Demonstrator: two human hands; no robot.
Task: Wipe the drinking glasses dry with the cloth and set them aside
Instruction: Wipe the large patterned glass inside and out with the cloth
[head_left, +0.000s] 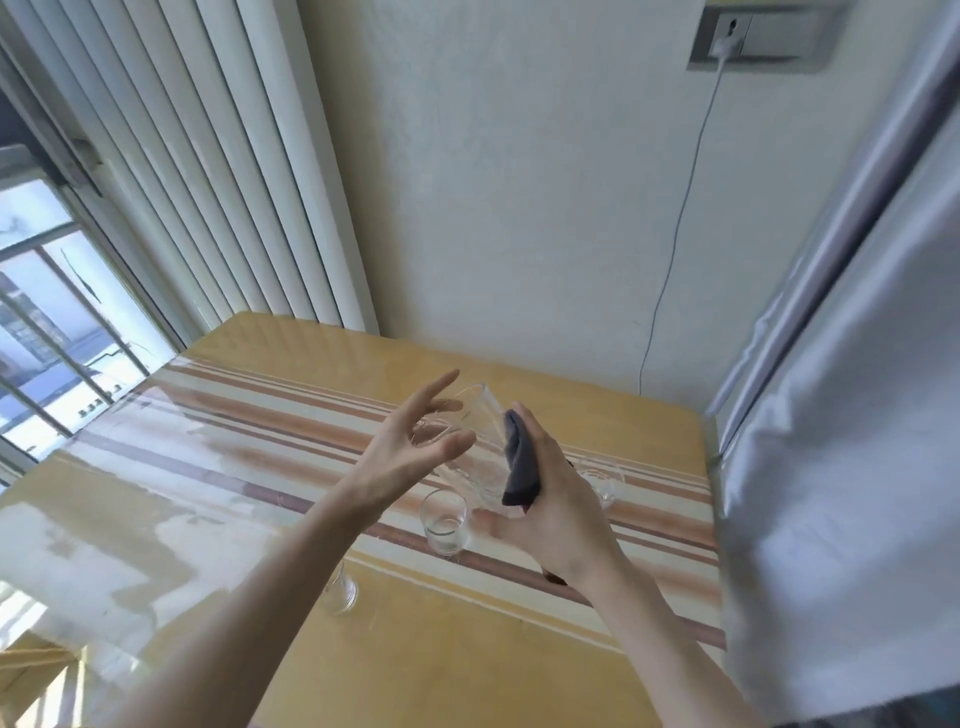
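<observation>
A clear drinking glass (480, 418) is held tilted above the table between my two hands. My left hand (402, 454) grips it at one end, thumb and fingers spread around it. My right hand (563, 506) holds a dark grey cloth (519, 470) pressed flat against the glass's side. A small upright glass (444, 522) stands on the table just below my hands. Another glass (343, 592) stands nearer, partly hidden by my left forearm. Behind my right hand lies a further piece of clear glassware (602, 478), mostly hidden.
The yellow table (467, 649) carries a striped runner under a clear cover. A wall with a hanging white cable (670, 260) is behind it. A window with vertical blinds (218, 171) is on the left, and a silver covered appliance (841, 415) stands close on the right.
</observation>
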